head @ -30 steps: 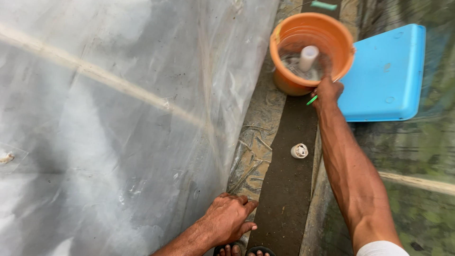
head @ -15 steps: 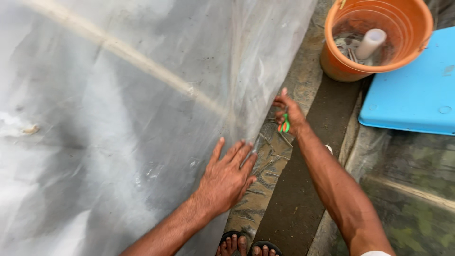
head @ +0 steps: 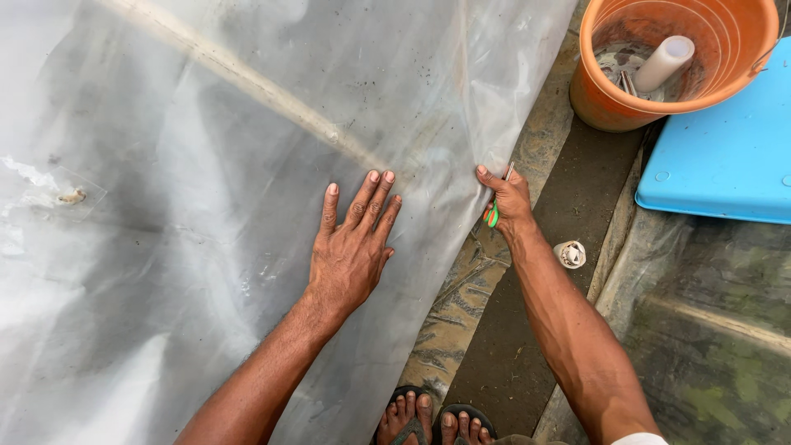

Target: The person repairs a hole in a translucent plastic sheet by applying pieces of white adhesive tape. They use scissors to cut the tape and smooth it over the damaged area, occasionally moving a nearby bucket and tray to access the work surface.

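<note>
My left hand (head: 353, 245) lies flat, fingers spread, on a large clear plastic sheet (head: 206, 206) that covers most of the ground on the left. My right hand (head: 504, 200) is closed on a small tool with a green and red handle (head: 493, 216), probably scissors, at the sheet's right edge. Its thumb touches the plastic there. A pale seam or fold line (head: 247, 82) runs diagonally across the sheet toward my hands.
An orange bucket (head: 606, 95) at top right holds a white cylinder (head: 663, 63) and other small items. A blue plastic lid or board (head: 725, 156) lies beside it. A small white fitting (head: 569, 254) rests on a dark plank. My feet in sandals (head: 432, 420) show at the bottom.
My right hand came back from the bucket with the tool to the sheet's edge. My left hand slid up and now presses flat on the plastic.
</note>
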